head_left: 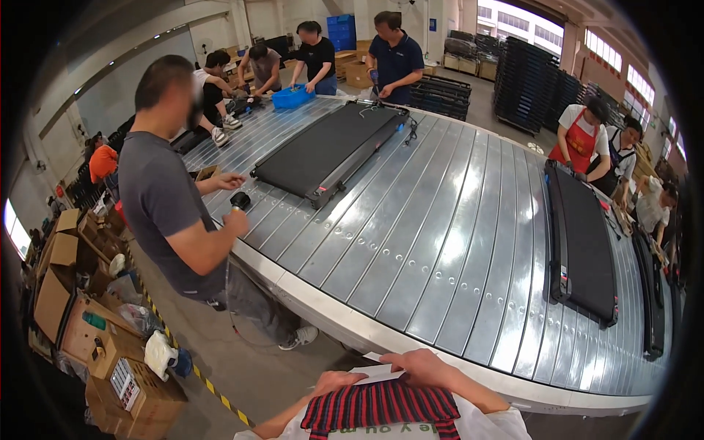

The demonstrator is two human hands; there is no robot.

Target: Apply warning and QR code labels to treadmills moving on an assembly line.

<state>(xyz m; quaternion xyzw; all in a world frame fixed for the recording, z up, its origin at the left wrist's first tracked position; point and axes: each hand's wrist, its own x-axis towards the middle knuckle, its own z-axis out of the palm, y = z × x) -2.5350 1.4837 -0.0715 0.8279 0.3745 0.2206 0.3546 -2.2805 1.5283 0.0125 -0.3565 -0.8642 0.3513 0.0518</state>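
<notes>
Close to my body at the lower edge, my left hand [340,382] and my right hand [427,368] both grip a folded white sheet [380,372], which looks like paper or thin card. The fingers of each hand are closed on its edges, and a narrow flap sticks up beside my right thumb. Part of the sheet is hidden behind my fingers and a red and black striped cloth band [378,408] on my front. Just beyond my hands runs the pale edge [352,312] of a long metal slat conveyor [440,242].
Black treadmill decks [330,147] lie on the conveyor, another deck [583,242] at right. A co-worker [165,169] stands at left with a dark tool [240,199]. A blue bin [293,97] sits far off. Cardboard boxes [136,381] and striped floor tape [194,363] are at lower left.
</notes>
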